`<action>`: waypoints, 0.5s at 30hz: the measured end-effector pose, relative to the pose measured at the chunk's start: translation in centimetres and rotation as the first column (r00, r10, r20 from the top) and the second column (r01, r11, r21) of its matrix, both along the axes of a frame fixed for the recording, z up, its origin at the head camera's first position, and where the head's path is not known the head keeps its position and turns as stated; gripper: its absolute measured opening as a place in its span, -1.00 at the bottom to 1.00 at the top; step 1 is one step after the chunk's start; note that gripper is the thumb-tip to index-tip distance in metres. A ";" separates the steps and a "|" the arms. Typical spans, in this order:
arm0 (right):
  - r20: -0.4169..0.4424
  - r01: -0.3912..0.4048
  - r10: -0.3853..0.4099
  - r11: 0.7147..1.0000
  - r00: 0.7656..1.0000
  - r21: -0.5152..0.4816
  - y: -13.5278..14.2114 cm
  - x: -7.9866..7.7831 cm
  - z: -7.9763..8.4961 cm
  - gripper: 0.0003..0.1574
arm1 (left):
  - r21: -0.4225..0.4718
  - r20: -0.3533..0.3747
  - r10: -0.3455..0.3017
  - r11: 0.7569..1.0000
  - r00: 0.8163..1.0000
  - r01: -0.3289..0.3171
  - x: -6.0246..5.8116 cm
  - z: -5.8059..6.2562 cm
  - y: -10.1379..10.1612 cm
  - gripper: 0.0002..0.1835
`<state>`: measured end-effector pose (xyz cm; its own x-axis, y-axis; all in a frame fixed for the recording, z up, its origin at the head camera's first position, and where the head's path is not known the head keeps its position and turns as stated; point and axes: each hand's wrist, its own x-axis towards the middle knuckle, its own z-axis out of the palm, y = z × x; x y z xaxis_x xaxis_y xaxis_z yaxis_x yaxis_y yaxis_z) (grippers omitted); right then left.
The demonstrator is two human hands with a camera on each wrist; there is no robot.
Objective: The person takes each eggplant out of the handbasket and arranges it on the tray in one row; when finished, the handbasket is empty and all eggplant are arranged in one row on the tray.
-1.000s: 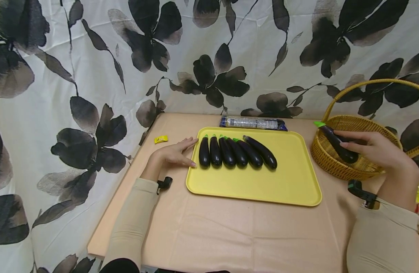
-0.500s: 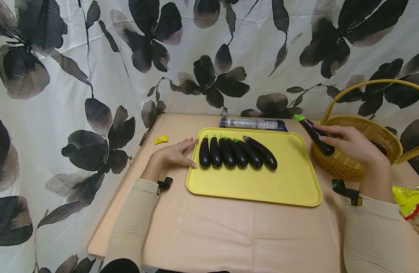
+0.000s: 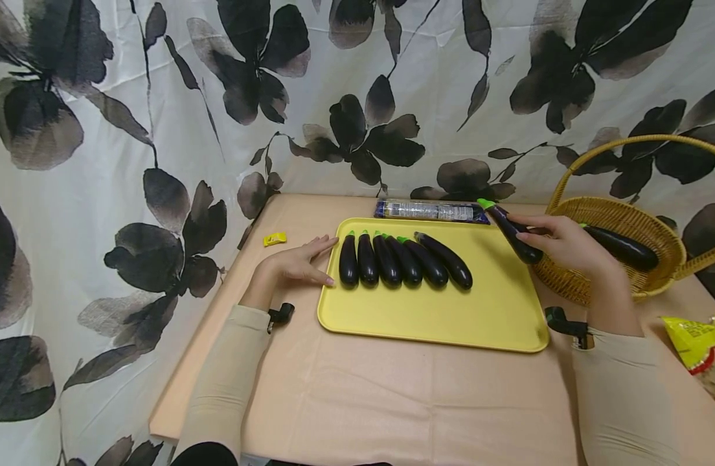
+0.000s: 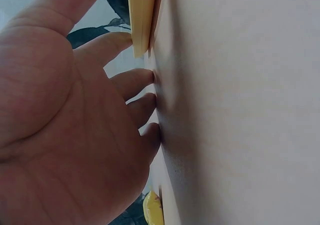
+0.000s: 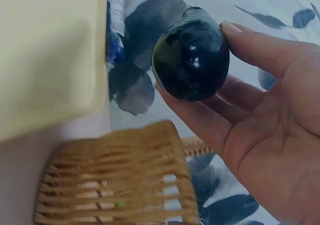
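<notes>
A dark purple eggplant (image 3: 513, 234) with a green stem end is pinched between the thumb and fingers of my right hand (image 3: 567, 244). It hangs tilted above the tray's right edge; in the right wrist view the eggplant (image 5: 192, 57) shows its rounded end. On the yellow tray (image 3: 416, 317), several eggplants (image 3: 388, 260) lie side by side toward the left. My left hand (image 3: 296, 262) rests at the tray's left edge with loosely extended fingers. The left wrist view has the left hand's fingertips (image 4: 134, 80) against the table and the tray edge (image 4: 142, 20).
Right of the tray stands a wicker basket (image 3: 590, 291) with a tall handle; another eggplant (image 3: 622, 247) lies in it. A dark blue and clear package (image 3: 433, 210) lies behind the tray. A small yellow packet (image 3: 274, 239) is at left, a yellow bag (image 3: 695, 343) at far right.
My right hand has carried the eggplant leftward from above the basket to the tray's right edge, uncovering another eggplant in the basket. The left hand has stayed put.
</notes>
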<state>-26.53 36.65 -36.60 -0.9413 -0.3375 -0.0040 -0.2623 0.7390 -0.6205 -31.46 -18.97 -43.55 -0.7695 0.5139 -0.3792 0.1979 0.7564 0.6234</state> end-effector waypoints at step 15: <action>-0.012 -0.077 0.077 0.997 0.997 0.004 -2.9 -0.7 -2.5 -0.43 | 0.004 -0.033 -0.006 1.000 0.999 0.006 0.5 -0.4 0.0 0.31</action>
<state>-27.21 33.77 -39.12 -0.9124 -0.4093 0.0062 -0.3265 0.7185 -0.6141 -30.97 -18.96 -43.91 -0.7782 0.5203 -0.3518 0.2232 0.7527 0.6194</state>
